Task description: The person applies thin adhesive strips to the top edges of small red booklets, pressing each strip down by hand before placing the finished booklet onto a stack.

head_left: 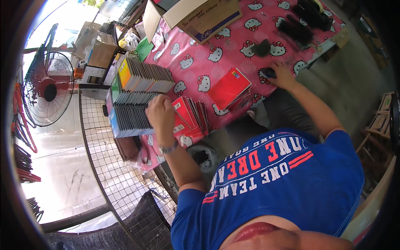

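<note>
My left hand (pixel 161 111), a watch on its wrist, is closed with curled fingers between the stacked notebooks and the red ones; what it holds, if anything, is hidden. Beside it several red spiral notebooks (pixel 183 111) lie fanned over one another. To its left stand rows of stacked spiral notebooks, with yellow (pixel 124 75), green (pixel 116 86) and blue (pixel 113 121) covers at their ends. My right hand (pixel 283 76) has its fingers on a small dark object (pixel 268 73) near the table's right edge. Another pile of red notebooks (pixel 230 88) lies between my hands.
A pink patterned cloth (pixel 191 50) covers the table. An open cardboard box (pixel 204 21) stands at the far side. Black wiry coils (pixel 296 31) and a dark green piece (pixel 261 48) lie at the far right. A fan (pixel 50 89) stands left; a lined bin (pixel 203 158) sits below the near edge.
</note>
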A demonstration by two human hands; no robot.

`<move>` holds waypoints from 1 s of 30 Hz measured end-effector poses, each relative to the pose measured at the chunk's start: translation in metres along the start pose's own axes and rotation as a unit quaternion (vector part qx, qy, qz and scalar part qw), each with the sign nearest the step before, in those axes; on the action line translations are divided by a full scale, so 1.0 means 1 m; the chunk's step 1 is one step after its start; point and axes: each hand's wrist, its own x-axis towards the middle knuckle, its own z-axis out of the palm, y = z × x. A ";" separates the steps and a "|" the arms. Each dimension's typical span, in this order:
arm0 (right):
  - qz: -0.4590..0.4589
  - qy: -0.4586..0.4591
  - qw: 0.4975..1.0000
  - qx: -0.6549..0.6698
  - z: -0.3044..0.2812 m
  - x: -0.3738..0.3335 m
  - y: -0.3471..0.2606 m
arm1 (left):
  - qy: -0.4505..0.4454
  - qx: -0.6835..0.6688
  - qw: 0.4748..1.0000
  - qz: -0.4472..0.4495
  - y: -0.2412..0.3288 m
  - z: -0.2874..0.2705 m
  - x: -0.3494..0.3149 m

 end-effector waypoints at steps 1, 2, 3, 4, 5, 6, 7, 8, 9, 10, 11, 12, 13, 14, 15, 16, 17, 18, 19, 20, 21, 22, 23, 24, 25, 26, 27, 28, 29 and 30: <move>-0.005 -0.002 1.000 0.004 0.000 0.007 -0.002 | -0.107 0.016 0.992 -0.061 -0.016 0.018 0.003; -0.001 0.008 0.999 -0.033 -0.004 0.015 -0.006 | -0.106 0.020 0.992 -0.065 -0.030 0.038 -0.003; 0.000 0.021 0.997 -0.070 -0.009 0.025 -0.009 | -0.087 0.014 0.995 -0.045 -0.042 0.059 -0.012; 0.029 0.056 0.996 -0.058 -0.012 0.043 0.004 | -0.070 0.006 0.997 -0.017 -0.044 0.072 -0.014; 0.067 0.092 0.992 -0.047 -0.014 0.062 0.027 | -0.075 0.005 0.997 -0.008 -0.037 0.075 -0.010; 0.093 0.119 0.984 -0.091 -0.018 0.076 0.052 | -0.040 0.031 0.999 -0.009 -0.029 0.075 -0.009; 0.116 0.144 0.973 -0.137 -0.022 0.084 0.074 | -0.004 0.055 0.998 -0.012 -0.021 0.074 -0.008; 0.118 0.143 0.973 -0.141 -0.022 0.086 0.088 | 0.041 0.050 0.998 0.010 -0.010 0.069 -0.005; 0.105 0.140 0.968 -0.181 -0.024 0.085 0.101 | 0.041 0.045 0.998 0.014 0.004 0.066 -0.002; 0.094 0.137 0.961 -0.221 -0.024 0.086 0.113 | 0.046 -0.021 0.996 0.074 0.022 0.065 0.001; 0.097 0.138 0.960 -0.224 -0.025 0.092 0.120 | 0.051 -0.084 0.986 0.132 0.041 0.063 -0.001; 0.071 0.098 0.960 -0.253 -0.025 0.098 0.127 | 0.025 -0.111 0.977 0.181 0.065 0.064 -0.007; 0.040 0.056 0.958 -0.280 -0.025 0.102 0.127 | 0.001 -0.135 0.965 0.226 0.088 0.070 -0.018; 0.044 0.045 0.960 -0.274 -0.028 0.109 0.109 | -0.007 -0.124 0.963 0.240 0.102 0.080 -0.031; 0.047 0.047 0.959 -0.276 -0.030 0.114 0.103 | -0.014 -0.116 0.958 0.263 0.116 0.087 -0.037; 0.069 0.084 0.967 -0.229 -0.033 0.119 0.097 | -0.013 -0.118 0.957 0.266 0.123 0.095 -0.041; 0.092 0.121 0.972 -0.181 -0.036 0.121 0.093 | -0.010 -0.065 0.960 0.272 0.128 0.102 -0.043; 0.072 0.100 0.977 -0.177 -0.043 0.122 0.091 | -0.006 -0.013 0.961 0.277 0.130 0.107 -0.044; 0.073 0.102 0.976 -0.179 -0.049 0.123 0.089 | -0.005 -0.014 0.960 0.279 0.128 0.109 -0.044; 0.033 0.136 0.969 -0.204 -0.054 0.121 0.088 | -0.028 -0.036 0.958 0.282 0.128 0.107 -0.041; -0.010 0.170 0.959 -0.228 -0.060 0.121 0.082 | -0.051 -0.057 0.957 0.282 0.128 0.101 -0.037; -0.008 0.171 0.958 -0.229 -0.062 0.118 0.073 | -0.051 -0.057 0.956 0.284 0.126 0.094 -0.034; -0.018 0.186 0.976 -0.109 -0.066 0.112 0.055 | -0.084 -0.113 0.954 0.264 0.125 0.081 -0.027; -0.031 0.197 0.980 0.013 -0.069 0.107 0.033 | -0.117 -0.168 0.949 0.241 0.121 0.072 -0.022; -0.060 0.136 0.987 0.057 -0.071 0.101 0.011 | -0.116 -0.166 0.949 0.239 0.117 0.066 -0.018; -0.087 0.073 0.988 0.101 -0.073 0.093 -0.013 | -0.087 -0.136 0.958 0.238 0.113 0.063 -0.013; -0.110 0.011 0.971 0.214 -0.081 0.082 -0.046 | -0.058 -0.103 0.966 0.232 0.109 0.062 -0.011; -0.130 -0.049 0.937 0.321 -0.090 0.070 -0.075 | -0.044 -0.100 0.967 0.228 0.108 0.068 -0.010; -0.128 -0.045 0.938 0.319 -0.093 0.059 -0.089 | -0.043 -0.102 0.966 0.233 0.111 0.073 -0.011; -0.168 -0.017 0.943 0.287 -0.093 0.051 -0.100 | -0.021 -0.086 0.970 0.226 0.114 0.078 -0.011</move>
